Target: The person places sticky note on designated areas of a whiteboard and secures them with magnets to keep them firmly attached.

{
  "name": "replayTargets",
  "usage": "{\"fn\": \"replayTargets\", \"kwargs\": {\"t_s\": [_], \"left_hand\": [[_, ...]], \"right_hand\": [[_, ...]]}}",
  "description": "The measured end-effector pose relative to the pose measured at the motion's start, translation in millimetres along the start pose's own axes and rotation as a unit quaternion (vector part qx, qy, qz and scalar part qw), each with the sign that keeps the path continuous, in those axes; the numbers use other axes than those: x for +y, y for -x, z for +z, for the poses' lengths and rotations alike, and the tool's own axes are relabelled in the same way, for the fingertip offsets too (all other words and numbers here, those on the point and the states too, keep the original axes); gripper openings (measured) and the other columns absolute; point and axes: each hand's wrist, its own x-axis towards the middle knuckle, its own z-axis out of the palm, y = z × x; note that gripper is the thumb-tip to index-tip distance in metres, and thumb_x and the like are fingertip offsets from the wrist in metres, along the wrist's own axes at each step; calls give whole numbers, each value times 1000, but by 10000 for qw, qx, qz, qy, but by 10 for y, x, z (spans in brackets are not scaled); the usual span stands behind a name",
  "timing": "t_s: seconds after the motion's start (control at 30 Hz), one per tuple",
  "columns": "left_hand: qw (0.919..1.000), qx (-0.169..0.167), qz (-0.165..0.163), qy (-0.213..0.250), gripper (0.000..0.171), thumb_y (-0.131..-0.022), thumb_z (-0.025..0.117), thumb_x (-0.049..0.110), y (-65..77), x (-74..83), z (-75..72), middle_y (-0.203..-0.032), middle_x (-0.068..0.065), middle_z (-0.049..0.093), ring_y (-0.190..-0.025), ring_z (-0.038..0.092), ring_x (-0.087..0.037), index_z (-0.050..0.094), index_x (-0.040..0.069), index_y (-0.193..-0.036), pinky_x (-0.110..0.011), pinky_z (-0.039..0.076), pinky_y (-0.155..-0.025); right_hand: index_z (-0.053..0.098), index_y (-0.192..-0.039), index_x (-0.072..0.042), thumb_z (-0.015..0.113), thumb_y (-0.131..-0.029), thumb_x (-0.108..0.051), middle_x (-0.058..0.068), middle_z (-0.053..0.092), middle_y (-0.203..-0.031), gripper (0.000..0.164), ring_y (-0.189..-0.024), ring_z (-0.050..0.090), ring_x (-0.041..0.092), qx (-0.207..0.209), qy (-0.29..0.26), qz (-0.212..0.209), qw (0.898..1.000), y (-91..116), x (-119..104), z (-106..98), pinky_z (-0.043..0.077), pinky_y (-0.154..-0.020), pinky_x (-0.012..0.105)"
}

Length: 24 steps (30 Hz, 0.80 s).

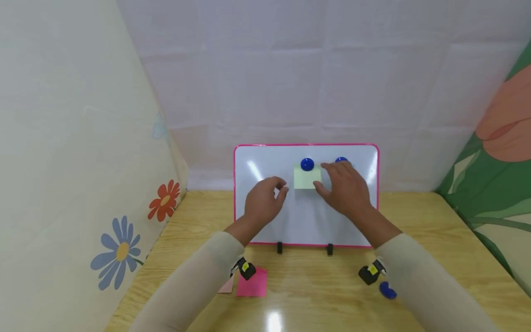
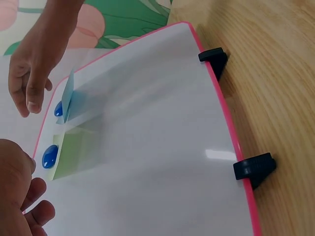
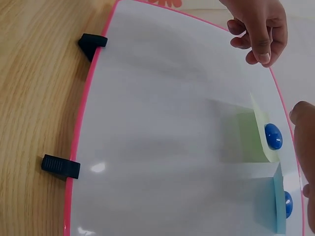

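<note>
A whiteboard (image 1: 265,230) with a pink rim stands on the table. On it a pale green sticky note (image 1: 307,180) hangs under a round blue magnet (image 1: 307,164). A light blue sticky note (image 2: 78,104) sits beside it under a second blue magnet (image 1: 341,159); in the head view my right hand hides that note. My left hand (image 1: 265,198) hovers left of the green note, fingers loosely bent and holding nothing. Just right of the green note, my right hand (image 1: 346,188) has thumb and fingers spread apart, with nothing between them.
A bright pink sticky note (image 1: 253,283) and a pale pink one (image 1: 226,287) lie by my left sleeve. Another blue magnet (image 1: 387,290) is on the table, partly covered by my right sleeve. Black feet (image 1: 280,248) support the board. A white cloth wall (image 1: 290,92) rises behind.
</note>
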Motion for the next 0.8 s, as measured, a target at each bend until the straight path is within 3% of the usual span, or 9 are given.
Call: {"fn": "replayTargets", "kwargs": {"t_s": [0.47, 0.8], "left_hand": [[9987, -216, 395, -249, 23, -101, 67, 36, 234, -45, -52, -102, 7, 69, -80, 57, -8, 72, 18, -113, -28, 51, -68], [9980, -348, 472, -231, 22, -100, 67, 34, 391, -149, -84, -102, 7, 71, -83, 59, -11, 72, 17, -114, -29, 51, -68]], "right_hand": [[59, -139, -6, 76, -90, -46, 16, 63, -132, 65, -127, 53, 36, -191, -160, 33, 9997, 353, 70, -40, 52, -94, 55], [60, -137, -6, 78, -89, -44, 16, 64, -128, 64, -122, 55, 36, -119, -133, -100, 9998, 551, 144, -96, 55, -85, 53]]}}
